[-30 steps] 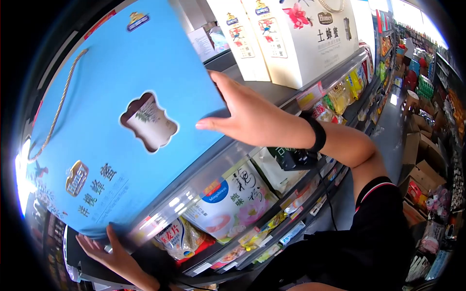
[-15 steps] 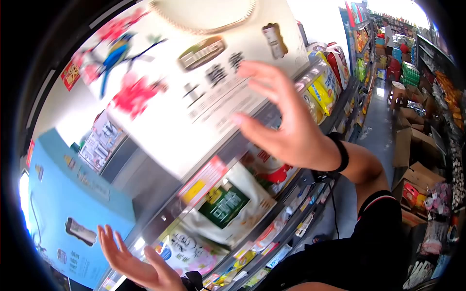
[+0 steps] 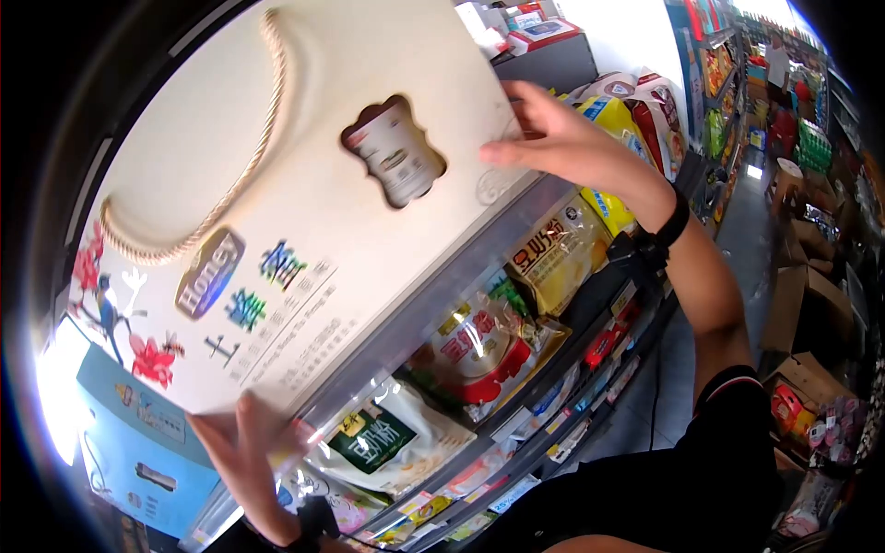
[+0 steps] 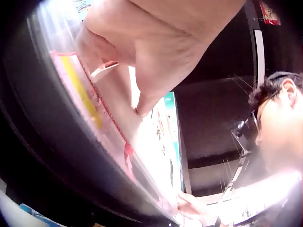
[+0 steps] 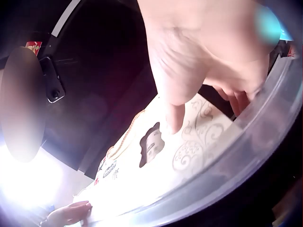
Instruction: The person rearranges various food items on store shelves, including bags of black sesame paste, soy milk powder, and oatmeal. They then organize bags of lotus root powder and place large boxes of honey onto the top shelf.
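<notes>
A large cream honey gift box (image 3: 313, 207) with a twisted rope handle (image 3: 275, 111), a flower-and-bird print and a cut-out window stands tilted in the head view, on the shelf's top level. My right hand (image 3: 595, 152) grips its right edge, thumb on the front face and fingers round the side. At the lower left corner my left hand (image 3: 244, 465) holds it, thumb against the front and the other fingers at the side. In the right wrist view the right thumb (image 5: 175, 118) lies beside the window. A blue honey gift box (image 3: 115, 438) stands to the left.
A clear plastic rail (image 3: 433, 272) runs along the shelf edge. Below it sit a soy milk powder bag (image 3: 415, 452) and a yellow bag (image 3: 553, 267). Opened cardboard boxes (image 3: 797, 309) line the aisle's right side. Small boxes (image 3: 548, 37) stand behind at the back.
Both hands have left the blue box, which now stands at the left, and have taken hold of the cream box. The head view has shifted right along the shelf.
</notes>
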A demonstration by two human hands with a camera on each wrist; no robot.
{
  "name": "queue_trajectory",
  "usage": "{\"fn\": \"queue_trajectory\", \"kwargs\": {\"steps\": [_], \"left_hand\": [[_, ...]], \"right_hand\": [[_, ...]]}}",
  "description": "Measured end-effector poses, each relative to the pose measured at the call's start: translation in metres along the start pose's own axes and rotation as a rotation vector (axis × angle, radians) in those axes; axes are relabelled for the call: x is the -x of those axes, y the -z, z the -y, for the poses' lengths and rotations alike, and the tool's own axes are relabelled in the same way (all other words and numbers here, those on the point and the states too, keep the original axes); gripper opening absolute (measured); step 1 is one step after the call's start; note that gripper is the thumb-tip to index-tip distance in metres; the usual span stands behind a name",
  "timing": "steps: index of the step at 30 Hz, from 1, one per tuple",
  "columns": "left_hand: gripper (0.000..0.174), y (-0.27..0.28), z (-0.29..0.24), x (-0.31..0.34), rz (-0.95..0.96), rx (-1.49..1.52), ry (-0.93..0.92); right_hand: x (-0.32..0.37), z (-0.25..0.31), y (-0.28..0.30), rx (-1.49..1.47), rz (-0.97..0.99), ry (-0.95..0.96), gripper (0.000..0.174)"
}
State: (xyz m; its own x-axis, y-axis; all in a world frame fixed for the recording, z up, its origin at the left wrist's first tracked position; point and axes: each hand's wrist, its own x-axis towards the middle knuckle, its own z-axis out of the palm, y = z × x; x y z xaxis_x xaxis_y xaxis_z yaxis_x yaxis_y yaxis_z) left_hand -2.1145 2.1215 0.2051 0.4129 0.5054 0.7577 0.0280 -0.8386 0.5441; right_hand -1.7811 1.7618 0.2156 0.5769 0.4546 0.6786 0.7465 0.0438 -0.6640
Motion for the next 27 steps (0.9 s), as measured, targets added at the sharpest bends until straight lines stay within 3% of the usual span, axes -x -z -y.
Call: {"fn": "queue_trajectory", "kwargs": {"steps": [3,9,17,22,26,27], "left_hand": [[0.085,0.009,-0.004,-0.012,0.124,0.07,0.097],[0.082,0.017,0.011,-0.017,0.153,0.06,0.163],[0.065,0.026,0.011,-0.029,0.18,-0.127,0.154],[0.067,0.024,0.02,-0.032,0.08,-0.133,0.121],[0.071,0.023,0.046,-0.038,0.038,-0.076,-0.012],[0.07,0.02,0.048,-0.036,0.024,-0.02,-0.079]], "right_hand": [[-0.018,-0.001,0.011,0.012,0.136,0.043,0.095],[-0.036,0.011,0.015,-0.209,0.404,0.035,0.097],[-0.035,0.005,0.011,-0.231,0.429,0.098,0.079],[-0.05,-0.01,-0.007,-0.19,0.356,0.186,0.068],[-0.034,0.0,-0.009,-0.133,0.189,0.273,0.074],[-0.023,0.006,-0.006,-0.024,0.143,0.194,0.082]]}}
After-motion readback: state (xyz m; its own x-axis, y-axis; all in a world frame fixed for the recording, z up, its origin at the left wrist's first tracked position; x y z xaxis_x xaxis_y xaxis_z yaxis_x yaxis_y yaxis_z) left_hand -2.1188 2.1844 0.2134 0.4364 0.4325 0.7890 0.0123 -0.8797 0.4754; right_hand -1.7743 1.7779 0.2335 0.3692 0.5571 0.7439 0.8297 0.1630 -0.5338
